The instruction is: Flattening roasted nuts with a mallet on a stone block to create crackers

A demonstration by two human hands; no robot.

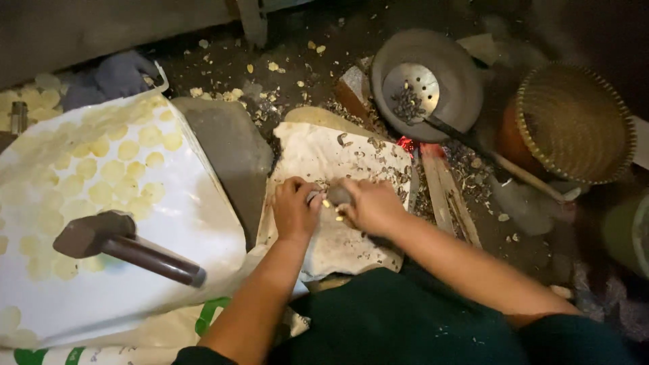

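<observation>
My left hand [294,209] and my right hand [368,205] meet over a pale cloth [318,152] spread on a flat block. Between them sit small yellow kernels [329,205] and a grey stone [338,195], which my right hand grips. The fingers of my left hand pinch at a kernel beside the stone. Dark shell scraps litter the cloth around both hands.
A hammer [115,245] lies on a white sheet [196,223] covered with several flattened yellow discs [115,169]. A pan [449,74] with a perforated ladle [409,91] sits over glowing embers [407,144]. At right stands a woven basket [574,122], with firewood [446,196] near it.
</observation>
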